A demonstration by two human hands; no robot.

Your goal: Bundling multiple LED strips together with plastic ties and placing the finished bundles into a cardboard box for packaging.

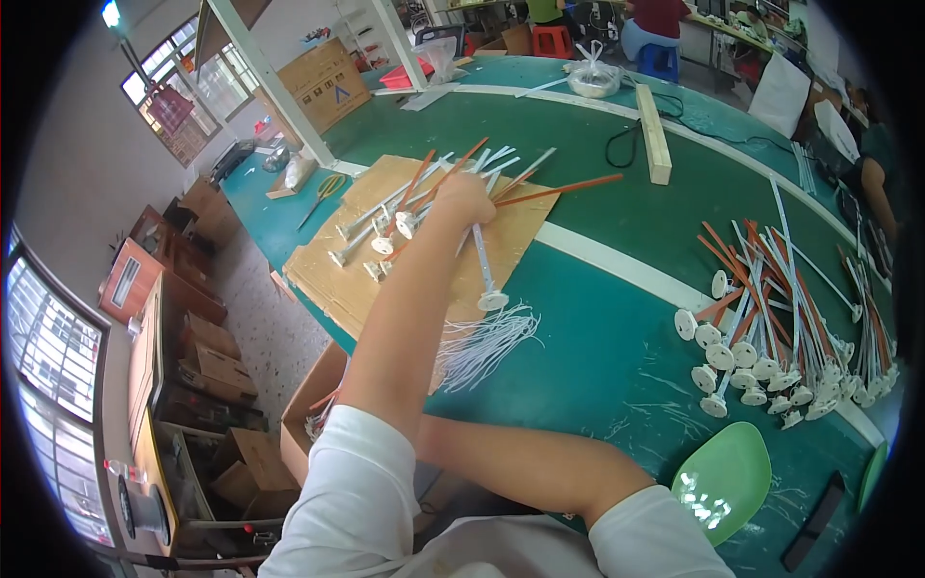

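My left hand (463, 199) is closed over a pile of strips on a flat cardboard sheet (328, 275). From under it a white strip with a round disc end (484, 270) slants toward me; the fingertips themselves are hidden. Around the hand lie several more white and orange-brown strips (409, 197) with white disc ends, some beneath it. My right forearm (530, 462) crosses leftward and passes behind my left arm, which hides the right hand. Beside my left forearm a bundle of thin white strands (491, 349) is spread on the green table (597, 356).
At right lies a large heap of disc-ended strips (761, 337). Nearer me are a green tray (737, 482) and a dark bar (815, 520). Scissors (323, 197), a wooden block (652, 135) and a plastic bag (593, 77) sit farther off. An open carton (313, 385) stands below the table edge.
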